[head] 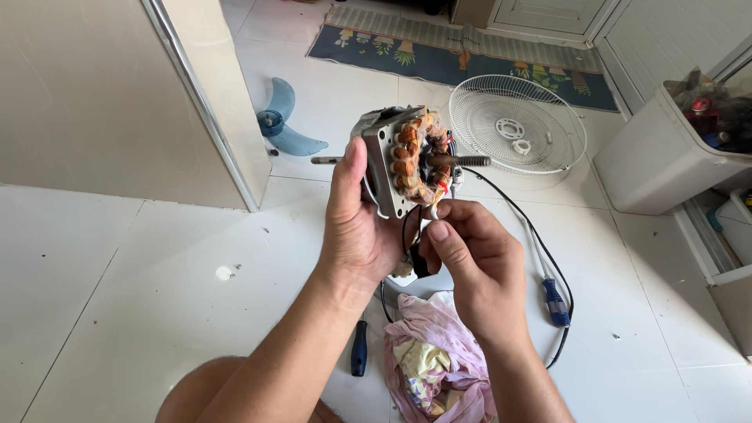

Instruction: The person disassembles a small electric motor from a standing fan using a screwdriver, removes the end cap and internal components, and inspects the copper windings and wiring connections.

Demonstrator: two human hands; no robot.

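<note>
**Fan motor in hand, wires under our fingers**

Our left hand (356,227) is wrapped firmly around the fan motor (407,160), holding it up above the white tiled floor (117,290) with the copper windings and the threaded shaft (458,161) facing right. Our right hand (474,262) is nearly closed, thumb and fingertips pinching at the thin wires (413,231) that hang just below the motor body. We judge that we are sorting or freeing the wiring; the next move calls for a gentle pull, keeping the motor steady so no lead tears.

Below the hands lies a pink rag (435,356), with a dark-handled screwdriver (359,348) to its left and a blue-handled one (554,301) beside the black cable (533,235). Farther off rest the white fan grille (517,125) and the blue blade (286,125).
</note>
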